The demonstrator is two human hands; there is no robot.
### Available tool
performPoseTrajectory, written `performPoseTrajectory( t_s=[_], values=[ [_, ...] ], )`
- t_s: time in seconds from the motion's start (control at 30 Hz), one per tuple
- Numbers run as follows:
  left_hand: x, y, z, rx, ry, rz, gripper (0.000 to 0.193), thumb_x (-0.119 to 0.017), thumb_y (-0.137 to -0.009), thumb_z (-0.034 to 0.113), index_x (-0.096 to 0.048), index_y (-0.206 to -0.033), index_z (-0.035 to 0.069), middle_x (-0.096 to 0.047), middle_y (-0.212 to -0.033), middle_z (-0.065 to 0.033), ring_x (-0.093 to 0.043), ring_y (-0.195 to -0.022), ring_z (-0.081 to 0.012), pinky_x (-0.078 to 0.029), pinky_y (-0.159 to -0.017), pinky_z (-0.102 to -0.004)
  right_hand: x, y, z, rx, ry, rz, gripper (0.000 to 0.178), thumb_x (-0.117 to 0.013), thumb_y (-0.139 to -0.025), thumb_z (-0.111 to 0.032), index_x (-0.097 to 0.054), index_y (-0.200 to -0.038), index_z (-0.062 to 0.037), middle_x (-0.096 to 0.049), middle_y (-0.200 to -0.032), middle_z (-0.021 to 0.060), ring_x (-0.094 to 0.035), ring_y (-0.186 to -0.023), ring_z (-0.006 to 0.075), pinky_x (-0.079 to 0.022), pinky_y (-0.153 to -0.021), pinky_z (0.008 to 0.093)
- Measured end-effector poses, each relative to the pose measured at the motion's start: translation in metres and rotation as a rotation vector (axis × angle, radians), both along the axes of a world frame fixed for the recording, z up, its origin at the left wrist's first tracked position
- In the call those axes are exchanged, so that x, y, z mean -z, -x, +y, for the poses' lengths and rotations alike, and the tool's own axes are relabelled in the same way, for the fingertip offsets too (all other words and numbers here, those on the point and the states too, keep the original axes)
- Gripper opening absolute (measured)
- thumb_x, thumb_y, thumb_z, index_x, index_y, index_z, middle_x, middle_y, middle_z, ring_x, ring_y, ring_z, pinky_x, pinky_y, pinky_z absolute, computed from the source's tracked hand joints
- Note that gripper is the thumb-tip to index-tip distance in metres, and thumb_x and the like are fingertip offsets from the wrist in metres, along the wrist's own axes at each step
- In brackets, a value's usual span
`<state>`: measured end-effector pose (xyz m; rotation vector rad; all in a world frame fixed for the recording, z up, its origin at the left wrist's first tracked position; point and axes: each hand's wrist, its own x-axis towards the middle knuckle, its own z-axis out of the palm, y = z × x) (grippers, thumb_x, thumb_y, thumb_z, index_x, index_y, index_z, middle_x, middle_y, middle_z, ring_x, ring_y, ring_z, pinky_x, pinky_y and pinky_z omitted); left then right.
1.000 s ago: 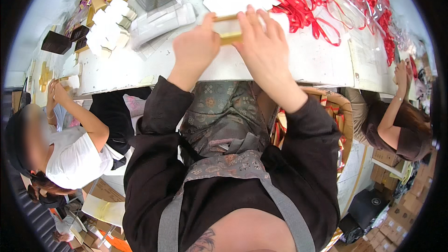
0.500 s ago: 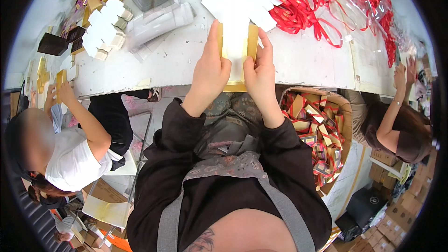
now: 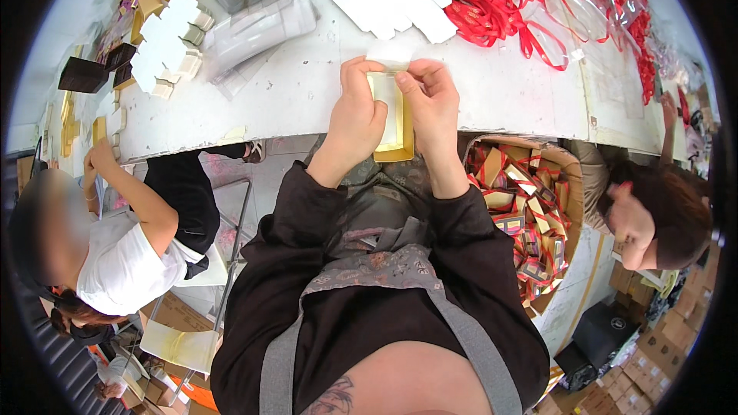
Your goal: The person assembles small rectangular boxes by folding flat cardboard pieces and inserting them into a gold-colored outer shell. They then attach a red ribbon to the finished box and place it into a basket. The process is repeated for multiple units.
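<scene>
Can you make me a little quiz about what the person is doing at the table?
1. True or false: both hands hold the gold box.
2. What lies in a tangle on the white table past the person's right hand? A) blue string B) red ribbons C) green leaves
3. Fill in: the carton beside the person's right elbow is full of small ____.

Key:
1. True: the left hand grips one long side and the right hand the other.
2. B.
3. Boxes, red and gold ones.
</scene>
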<state>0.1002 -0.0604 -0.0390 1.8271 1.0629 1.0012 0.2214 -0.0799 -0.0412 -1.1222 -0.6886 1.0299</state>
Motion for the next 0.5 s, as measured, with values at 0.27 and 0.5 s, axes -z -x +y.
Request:
performPoseTrajectory(
  t_s=[0.27, 0.5],
  values=[
    [-0.011, 0.000, -0.001, 0.009, 0.052, 0.082, 0.038, -0.041, -0.078, -0.004, -0.036, -0.115, 0.004, -0.045, -0.117, -0.0194, -0.055, -0.097, -0.0381, -0.046, -0.079, -0.0419, -0.004, -0.027, -0.001, -0.278, 0.114, -0.011, 0.017, -0.067, -0.083, -0.006, -0.061, -0.099, -0.0009, -0.061, -0.103, 0.0070, -0.056, -0.091, 0.0116, -0.046, -0.078, 0.0255],
    [-0.003, -0.001, 0.004, 0.119, 0.023, -0.090, 0.038, -0.047, -0.077, -0.007, -0.041, -0.113, 0.004, -0.052, -0.114, -0.0146, -0.057, -0.101, -0.0283, -0.047, -0.082, -0.0349, -0.032, -0.043, -0.008, -0.452, 0.099, -0.480, 0.021, -0.067, -0.083, -0.012, -0.061, -0.100, -0.0005, -0.065, -0.100, 0.0090, -0.059, -0.087, 0.0129, -0.048, -0.074, 0.0298]
  ],
)
